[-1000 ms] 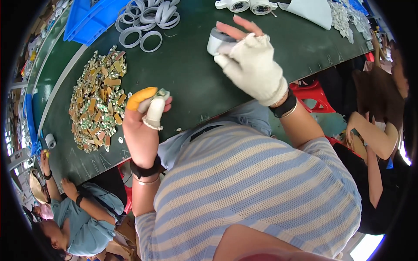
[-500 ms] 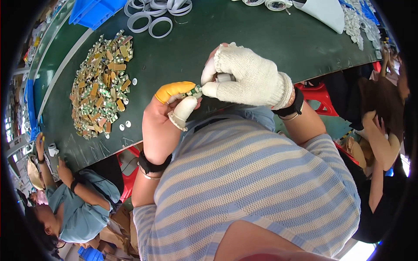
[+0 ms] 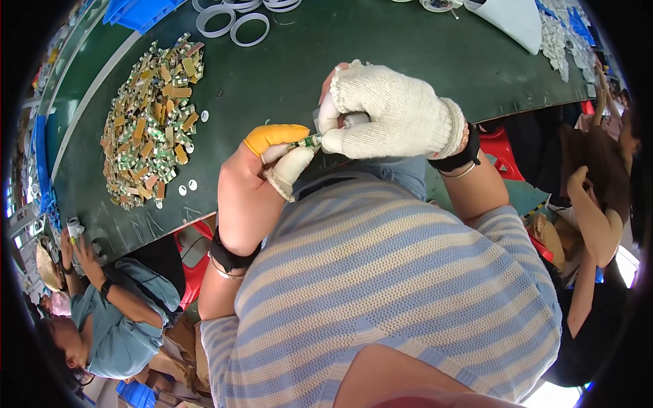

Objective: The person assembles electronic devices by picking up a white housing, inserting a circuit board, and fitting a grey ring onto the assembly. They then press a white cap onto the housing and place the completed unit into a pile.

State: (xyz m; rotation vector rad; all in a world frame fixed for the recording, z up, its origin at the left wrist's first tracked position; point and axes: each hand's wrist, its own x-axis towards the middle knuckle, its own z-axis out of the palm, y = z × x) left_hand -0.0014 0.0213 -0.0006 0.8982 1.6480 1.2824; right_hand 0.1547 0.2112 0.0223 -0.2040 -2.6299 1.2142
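Observation:
A small green circuit board (image 3: 309,141) is pinched between the yellow-covered forefinger and white-covered thumb of my left hand (image 3: 262,160). Close against its right end, my right hand (image 3: 391,115) in a white knitted glove is closed, thumb and fingertips at the board. Inside the curl of that hand sits a pale, roll-like piece (image 3: 355,120), mostly hidden by the glove. To the left, a big heap of circuit boards (image 3: 149,129), green with tan pieces among them, lies on the dark green table (image 3: 272,81).
White rings (image 3: 249,30) lie at the back beside a blue bin (image 3: 139,12). Small white discs (image 3: 192,184) are scattered near the heap. Clear-white parts (image 3: 558,51) are piled at far right. Co-workers sit on both sides, one by a white roll (image 3: 74,226).
The view has shifted slightly. Both hands stay together at the board, with my left fingers and gloved right thumb drawn a little closer. The co-worker at left has brought both hands to a white roll.

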